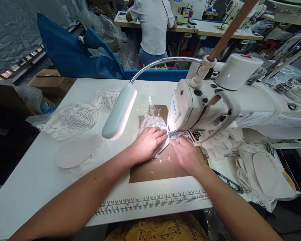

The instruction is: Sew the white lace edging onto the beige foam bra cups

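A white lace piece [153, 122] lies on the brown-covered part of the table, under the head of a white sewing machine [182, 103]. Spread flat over this lace, my left hand [150, 142] presses it down just left of the needle area. My right hand [187, 154] is closed at the piece's right edge, thumb and forefinger pinched close to the presser foot [173, 135]. What the pinch holds is mostly hidden, though the lace edge runs into it. A lit lamp [120, 112] on a bendy metal neck hangs over the table to the left.
Lace pieces [72, 120] and an oval white pad [79, 150] lie on the left of the table [40, 187]. Stacked white pads [263, 170] fill the right side. A printed ruler [150, 202] runs along the front edge. Beyond, a person in a white shirt [153, 26] sits at another table.
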The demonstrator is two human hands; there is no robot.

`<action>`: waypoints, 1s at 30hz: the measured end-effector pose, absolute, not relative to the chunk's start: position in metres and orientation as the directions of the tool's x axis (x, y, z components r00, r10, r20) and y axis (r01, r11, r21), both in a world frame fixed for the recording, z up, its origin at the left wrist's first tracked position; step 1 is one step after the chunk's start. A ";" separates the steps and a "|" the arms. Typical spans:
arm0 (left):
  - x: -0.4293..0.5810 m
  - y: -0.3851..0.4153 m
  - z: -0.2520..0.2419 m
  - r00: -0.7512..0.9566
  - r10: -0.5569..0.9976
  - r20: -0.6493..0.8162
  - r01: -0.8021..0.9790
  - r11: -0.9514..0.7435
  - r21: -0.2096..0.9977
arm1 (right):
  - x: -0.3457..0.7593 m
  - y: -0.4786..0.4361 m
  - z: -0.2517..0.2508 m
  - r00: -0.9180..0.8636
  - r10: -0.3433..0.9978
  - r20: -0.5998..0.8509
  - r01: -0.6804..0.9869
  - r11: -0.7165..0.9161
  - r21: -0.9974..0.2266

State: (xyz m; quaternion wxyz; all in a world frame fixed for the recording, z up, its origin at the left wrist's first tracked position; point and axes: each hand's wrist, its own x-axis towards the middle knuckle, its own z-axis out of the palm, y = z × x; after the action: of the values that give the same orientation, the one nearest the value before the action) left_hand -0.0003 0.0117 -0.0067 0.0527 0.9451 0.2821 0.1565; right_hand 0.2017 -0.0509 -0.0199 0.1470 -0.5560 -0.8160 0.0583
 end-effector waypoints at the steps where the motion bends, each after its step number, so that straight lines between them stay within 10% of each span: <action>1: -0.001 0.012 -0.006 0.790 0.553 0.266 0.520 -0.833 0.188 | 0.202 -0.051 -0.020 -0.337 0.927 0.166 0.889 0.371 -0.268; 13: -0.012 0.009 0.000 0.877 0.417 0.240 0.370 -0.903 0.219 | 0.202 -0.054 -0.015 -0.271 0.949 0.162 0.903 0.309 -0.298; 30: -0.013 0.016 -0.005 0.914 0.344 0.213 0.313 -0.935 0.167 | 0.193 -0.053 -0.010 -0.356 0.927 0.117 0.932 0.362 -0.036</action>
State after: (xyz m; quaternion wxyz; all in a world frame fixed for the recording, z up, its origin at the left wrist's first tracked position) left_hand -0.0132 0.0159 -0.0052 0.0647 0.9762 0.1685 0.1200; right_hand 0.1930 -0.0531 -0.0103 0.0587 -0.5646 -0.8231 -0.0184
